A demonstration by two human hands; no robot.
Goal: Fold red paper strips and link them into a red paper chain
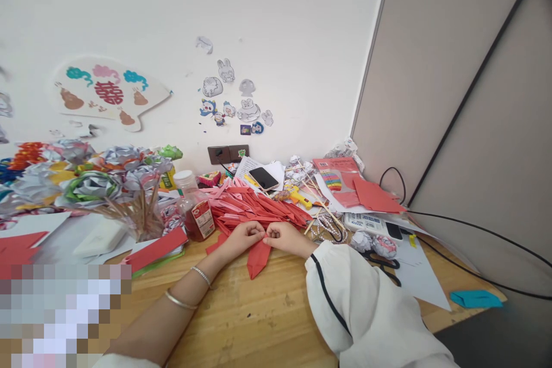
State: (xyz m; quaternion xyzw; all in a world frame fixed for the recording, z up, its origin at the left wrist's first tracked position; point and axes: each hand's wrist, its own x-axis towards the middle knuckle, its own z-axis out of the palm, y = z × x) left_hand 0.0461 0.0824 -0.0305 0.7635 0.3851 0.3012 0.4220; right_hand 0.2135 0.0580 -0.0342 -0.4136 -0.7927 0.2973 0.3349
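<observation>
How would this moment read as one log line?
left hand: pinching red paper | right hand: pinching same paper | behind: folded red strips | beside strips: bottle

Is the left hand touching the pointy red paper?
Touching. The head view shows the left hand pinching the upper end of the pointy red paper.

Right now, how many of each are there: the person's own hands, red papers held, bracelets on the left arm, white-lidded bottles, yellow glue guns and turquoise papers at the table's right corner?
Hands: 2 (left hand, right hand)
Held: 1 red paper
Bracelets: 2 (beaded bracelet, plain bangle)
Bottles: 1 white-lidded bottle
Glue guns: 1 yellow glue gun
Turquoise: 1 turquoise paper
Total: 8
</observation>
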